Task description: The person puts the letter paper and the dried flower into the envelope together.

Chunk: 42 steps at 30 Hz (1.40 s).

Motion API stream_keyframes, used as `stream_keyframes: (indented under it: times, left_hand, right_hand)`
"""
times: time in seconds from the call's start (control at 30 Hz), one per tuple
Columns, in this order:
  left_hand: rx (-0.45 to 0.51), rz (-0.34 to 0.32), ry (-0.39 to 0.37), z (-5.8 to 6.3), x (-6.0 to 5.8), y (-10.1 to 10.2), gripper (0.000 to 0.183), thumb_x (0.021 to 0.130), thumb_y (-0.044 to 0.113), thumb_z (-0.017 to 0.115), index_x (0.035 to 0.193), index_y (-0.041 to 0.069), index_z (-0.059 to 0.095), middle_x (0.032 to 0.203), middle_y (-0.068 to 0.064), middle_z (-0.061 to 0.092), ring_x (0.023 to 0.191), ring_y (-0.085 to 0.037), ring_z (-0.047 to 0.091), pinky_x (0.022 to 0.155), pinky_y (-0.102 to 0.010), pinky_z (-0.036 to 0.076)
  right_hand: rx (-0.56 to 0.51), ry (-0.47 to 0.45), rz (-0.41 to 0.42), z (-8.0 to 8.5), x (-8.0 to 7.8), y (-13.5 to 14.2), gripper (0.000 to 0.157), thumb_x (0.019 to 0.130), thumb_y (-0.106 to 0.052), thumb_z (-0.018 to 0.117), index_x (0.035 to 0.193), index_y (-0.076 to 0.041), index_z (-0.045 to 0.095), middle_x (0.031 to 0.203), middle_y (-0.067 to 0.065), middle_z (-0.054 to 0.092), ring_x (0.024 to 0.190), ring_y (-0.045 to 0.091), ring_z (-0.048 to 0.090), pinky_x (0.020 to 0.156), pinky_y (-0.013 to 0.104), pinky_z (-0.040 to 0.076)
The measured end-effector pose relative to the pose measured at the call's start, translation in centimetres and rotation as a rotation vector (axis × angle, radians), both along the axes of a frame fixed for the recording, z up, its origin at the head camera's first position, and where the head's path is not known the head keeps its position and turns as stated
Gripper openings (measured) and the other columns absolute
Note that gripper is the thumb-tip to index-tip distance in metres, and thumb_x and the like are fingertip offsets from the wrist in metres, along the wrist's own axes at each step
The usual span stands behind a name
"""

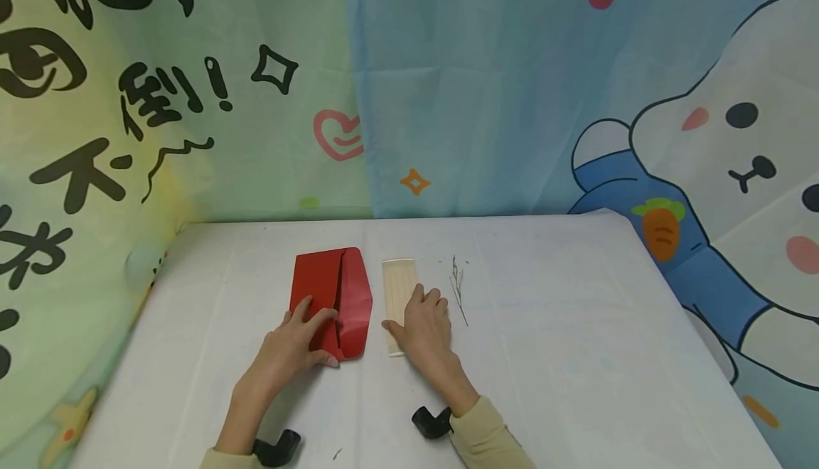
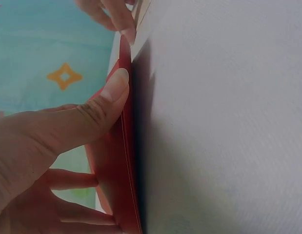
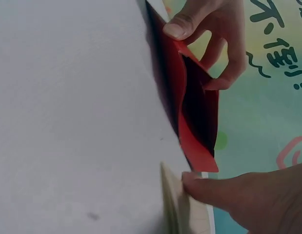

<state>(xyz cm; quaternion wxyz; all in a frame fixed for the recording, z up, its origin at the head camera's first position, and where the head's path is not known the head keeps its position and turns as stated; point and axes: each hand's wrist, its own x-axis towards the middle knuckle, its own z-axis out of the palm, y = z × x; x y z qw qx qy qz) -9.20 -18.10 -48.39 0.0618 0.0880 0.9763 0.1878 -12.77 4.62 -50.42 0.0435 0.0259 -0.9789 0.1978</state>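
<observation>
A red envelope (image 1: 318, 273) lies on the white table with its flap (image 1: 355, 298) opened out to the right. My left hand (image 1: 291, 348) grips it, thumb at the near edge and fingers spread over the top face. Seen from the right wrist, the envelope's mouth (image 3: 197, 105) gapes. Just right of the envelope is a strip of folded cream paper (image 1: 398, 277), faintly lined along its length. My right hand (image 1: 425, 327) holds this paper across its width, thumb on the left side; the layers show as a thin stack (image 3: 171, 204) in the right wrist view.
A thin dried sprig (image 1: 457, 288) lies on the table (image 1: 576, 327) to the right of my right hand. A small plant scrap (image 1: 337, 453) is near the front. Printed cloth (image 1: 448, 85) hangs behind the table. Black wrist devices (image 1: 278, 449) sit beside both wrists.
</observation>
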Motion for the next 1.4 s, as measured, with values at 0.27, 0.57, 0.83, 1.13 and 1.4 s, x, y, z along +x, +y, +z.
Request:
stream_keyframes:
  times: [0.27, 0.57, 0.83, 1.13, 1.4]
  left_hand:
    - [-0.004, -0.007, -0.005, 0.1, 0.0, 0.0, 0.07, 0.068, 0.039, 0.086, 0.13, 0.029, 0.053, 0.148, -0.025, 0.039, 0.125, -0.062, 0.043, 0.082, -0.063, 0.052]
    - [-0.004, -0.005, 0.001, 0.0, 0.0, 0.0, 0.07, 0.069, 0.039, 0.086, 0.13, 0.03, 0.053, 0.148, -0.025, 0.039, 0.124, -0.063, 0.042, 0.083, -0.063, 0.052]
    - [-0.01, -0.001, -0.007, -0.1, 0.0, 0.0, 0.073, 0.067, 0.042, 0.086, 0.131, 0.03, 0.053, 0.148, -0.025, 0.038, 0.124, -0.065, 0.041, 0.083, -0.066, 0.05]
    - [-0.004, -0.002, -0.01, -0.1, -0.1, 0.0, 0.073, 0.067, 0.043, 0.086, 0.131, 0.031, 0.052, 0.149, -0.024, 0.037, 0.123, -0.066, 0.04, 0.084, -0.068, 0.048]
    - [-0.005, -0.007, -0.011, -0.3, -0.1, -0.1, 0.073, 0.067, 0.042, 0.086, 0.131, 0.031, 0.052, 0.149, -0.025, 0.036, 0.123, -0.066, 0.04, 0.083, -0.069, 0.048]
  right_hand:
    - [-0.048, -0.1, -0.035, 0.6, -0.4, 0.0, 0.091, 0.069, -0.043, 0.086, 0.127, 0.015, 0.047, 0.108, 0.027, 0.047, 0.087, 0.037, 0.053, 0.067, 0.045, 0.052]
    - [-0.132, -0.12, -0.038, 0.5, -0.8, 0.3, 0.089, 0.069, -0.037, 0.087, 0.133, 0.006, 0.042, 0.115, 0.025, 0.046, 0.083, 0.032, 0.058, 0.059, 0.044, 0.05]
    - [-0.198, -0.088, -0.066, 0.3, -0.7, 0.4, 0.076, 0.079, -0.027, 0.079, 0.139, 0.001, 0.042, 0.117, 0.024, 0.058, 0.092, 0.041, 0.066, 0.074, 0.056, 0.052]
    - [-0.4, -0.094, -0.076, 1.1, -0.9, 1.6, 0.051, 0.087, -0.01, 0.069, 0.135, -0.001, 0.053, 0.102, 0.016, 0.071, 0.083, 0.028, 0.069, 0.064, 0.041, 0.055]
    - [-0.516, -0.15, -0.125, 1.2, -1.2, 2.4, 0.039, 0.086, -0.009, 0.066, 0.124, -0.003, 0.063, 0.089, 0.01, 0.071, 0.067, 0.014, 0.062, 0.067, 0.033, 0.052]
